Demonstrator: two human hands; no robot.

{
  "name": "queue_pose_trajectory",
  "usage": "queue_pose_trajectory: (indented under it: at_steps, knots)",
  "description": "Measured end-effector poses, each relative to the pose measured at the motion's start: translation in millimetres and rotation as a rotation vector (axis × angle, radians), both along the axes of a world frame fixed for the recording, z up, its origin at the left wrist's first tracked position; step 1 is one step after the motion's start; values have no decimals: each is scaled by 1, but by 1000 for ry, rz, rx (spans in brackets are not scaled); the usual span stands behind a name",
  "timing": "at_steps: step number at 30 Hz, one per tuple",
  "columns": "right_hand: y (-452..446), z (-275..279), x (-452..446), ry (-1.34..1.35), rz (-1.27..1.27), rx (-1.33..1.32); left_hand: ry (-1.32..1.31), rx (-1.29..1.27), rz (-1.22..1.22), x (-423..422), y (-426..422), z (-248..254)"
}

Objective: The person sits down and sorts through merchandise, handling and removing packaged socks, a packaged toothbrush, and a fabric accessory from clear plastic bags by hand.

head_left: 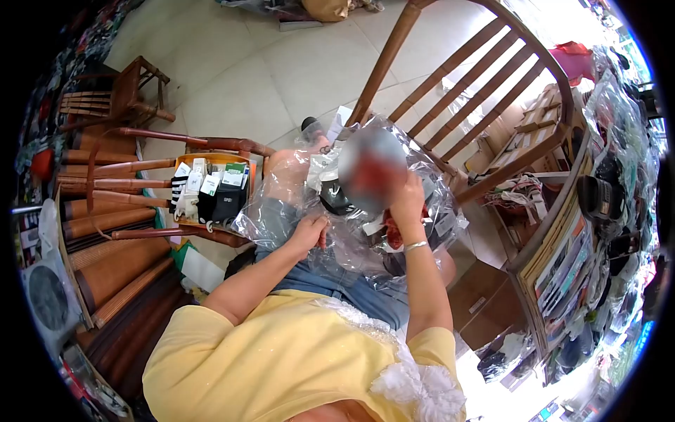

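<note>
A large clear plastic bag [271,224] is spread over my lap, with dark, white and red items inside or on it. My left hand [308,235] is closed on the bag's near left part, fingers curled. My right hand [408,200] is closed at the edge of a blurred patch with grey and red in it; what its fingers hold cannot be made out. Just below that hand lies a red patterned item [394,232]. Among the things in the plastic, a dark item with a white label [336,198] shows between my hands.
On the left, a bamboo chair [211,143] bears packs of socks [230,190], white and black. Another bamboo chair [450,98] stands ahead on the right. A cardboard box [485,295] and a packed shelf [555,281] are to the right; rolled mats [116,274] lie at left.
</note>
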State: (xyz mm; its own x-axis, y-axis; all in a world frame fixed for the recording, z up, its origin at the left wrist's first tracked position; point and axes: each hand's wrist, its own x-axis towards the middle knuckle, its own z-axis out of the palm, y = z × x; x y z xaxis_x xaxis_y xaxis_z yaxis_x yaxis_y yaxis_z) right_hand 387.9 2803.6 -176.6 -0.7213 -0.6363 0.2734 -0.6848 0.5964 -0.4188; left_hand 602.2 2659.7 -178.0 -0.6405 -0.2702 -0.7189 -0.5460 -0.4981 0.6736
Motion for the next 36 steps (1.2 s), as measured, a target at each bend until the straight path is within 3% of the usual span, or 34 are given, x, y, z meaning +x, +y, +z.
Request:
queue_pose_trajectory:
  at_steps: [3, 4, 7, 9, 11, 13, 16, 19, 21, 23, 25, 26, 28, 30, 33, 36]
  knots:
    - [3, -20, 10, -234, -75, -133, -32, -5, 0, -5, -2, 6]
    - [-10, 4, 39, -376, -67, -174, -63, 4, -10, -5, -3, 6]
    - [-28, 25, 122, -393, 252, -226, -45, 8, 53, 2, -3, -16]
    - [-17, 35, 150, -439, 273, -224, -38, 46, 197, -5, -1, 9]
    - [19, 32, 138, -404, 119, 75, -23, -20, -60, 5, -7, 0]
    - [58, 43, 115, -558, -83, 146, -61, -35, -14, 6, -8, -6]
    - [110, 54, 93, -561, -132, -34, -14, -17, -13, 11, -16, 3]
    - [138, 67, 88, -565, -212, -134, 71, -187, 151, 11, -21, 11]
    - [144, 66, 95, -595, -292, -177, 271, -430, 257, 13, -27, 10]
    - [144, 63, 106, -837, -537, -555, 295, -564, 162, 17, -39, 21]
    - [144, 64, 111, -812, -531, -553, 284, -1231, -288, 16, -49, 41]
    - [143, 66, 113, -710, -522, -460, 283, -1231, -292, 16, -54, 45]
    - [143, 65, 114, -612, -514, -368, 338, -1280, -521, 17, -64, 48]
    - [144, 60, 110, -253, -403, 3, 406, -1353, -552, 18, -72, 43]
    - [90, 105, 110, -229, -395, -52, 504, -1467, -613, 16, -68, 54]
    - [55, 82, 117, -346, -51, -178, 597, -1553, -725, 11, -61, 62]
